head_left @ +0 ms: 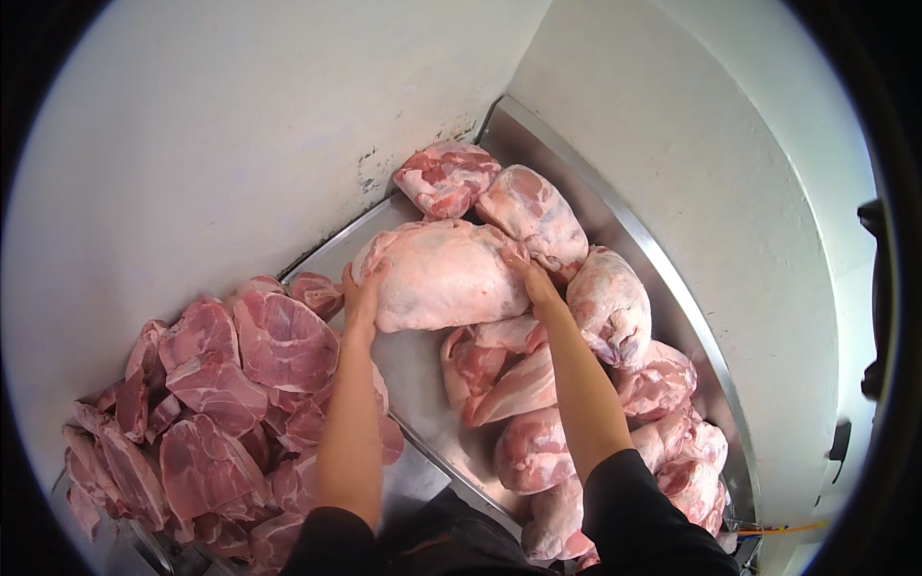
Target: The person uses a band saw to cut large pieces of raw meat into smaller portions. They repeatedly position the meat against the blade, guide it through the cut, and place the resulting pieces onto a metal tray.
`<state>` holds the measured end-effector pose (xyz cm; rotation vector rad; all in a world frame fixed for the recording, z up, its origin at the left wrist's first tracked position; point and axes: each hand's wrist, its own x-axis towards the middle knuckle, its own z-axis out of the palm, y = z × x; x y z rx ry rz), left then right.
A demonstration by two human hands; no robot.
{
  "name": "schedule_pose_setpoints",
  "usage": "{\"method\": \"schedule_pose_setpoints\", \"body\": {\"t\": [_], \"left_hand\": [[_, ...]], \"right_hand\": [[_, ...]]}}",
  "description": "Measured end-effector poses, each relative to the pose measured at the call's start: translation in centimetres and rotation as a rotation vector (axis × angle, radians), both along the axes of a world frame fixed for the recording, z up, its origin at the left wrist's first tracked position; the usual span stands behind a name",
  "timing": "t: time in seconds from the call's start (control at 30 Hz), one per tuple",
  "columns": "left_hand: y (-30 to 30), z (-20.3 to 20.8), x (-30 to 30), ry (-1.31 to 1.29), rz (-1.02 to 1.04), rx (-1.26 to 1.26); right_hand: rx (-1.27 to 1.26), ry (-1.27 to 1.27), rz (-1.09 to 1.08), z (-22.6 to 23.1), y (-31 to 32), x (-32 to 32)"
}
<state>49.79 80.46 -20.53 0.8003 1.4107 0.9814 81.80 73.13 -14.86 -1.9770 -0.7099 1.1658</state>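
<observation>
A large, pale, fat-covered cut of raw meat (447,274) lies between my two hands at the middle of the view. My left hand (363,296) grips its left end, with the thumb along the side. Around its right end curls my right hand (526,272), the fingers partly hidden behind the meat. Just beyond it sit a redder meat cut (448,179) and a rounded pale one (534,213). Another whole cut (609,305) rests right of my right wrist, and a folded piece (499,370) lies below the held one.
Sliced raw meat pieces (216,403) are heaped at the left on a metal surface. More whole cuts (663,422) pile up at the lower right. A raised steel rim (624,216) edges the metal table (411,370) along the right, and white walls (250,125) meet behind it.
</observation>
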Motion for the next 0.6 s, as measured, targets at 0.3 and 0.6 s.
{"method": "schedule_pose_setpoints", "body": {"t": [0.3, 0.6], "left_hand": [[4.6, -2.6, -1.3, -0.505, -0.256, -0.149], [-1.8, 9.1, -3.9, -0.317, -0.02, 0.246]], "right_hand": [[0.228, 0.732, -0.11, -3.4, 0.3, 0.6], [0.796, 0.767, -0.054, -0.1, -4.8, -2.7]]}}
